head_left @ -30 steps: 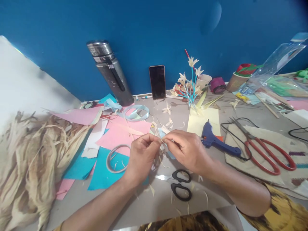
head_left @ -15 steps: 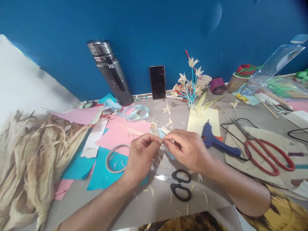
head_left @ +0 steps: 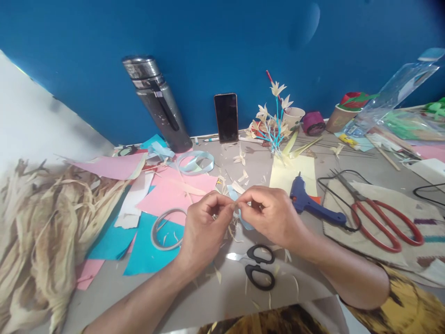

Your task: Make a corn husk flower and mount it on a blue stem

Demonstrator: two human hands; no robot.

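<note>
Tiny piece [head_left: 236, 205], mostly hidden, pinched between left hand [head_left: 206, 225] and right hand [head_left: 274, 215]; scissors [head_left: 259, 273] nearer wearer.

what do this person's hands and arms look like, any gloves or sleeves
The left hand and right hand are ungloved, with no rings, watch or bracelet visible. A mustard-yellow sleeve with dark, blotchy patterning covers the right arm near the elbow, leaving its forearm bare. The left forearm is bare nearly to the picture's bottom edge.

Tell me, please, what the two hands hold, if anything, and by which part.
This cannot be told: the left hand and right hand pinch close together, and anything between them is too small or hidden.
</note>
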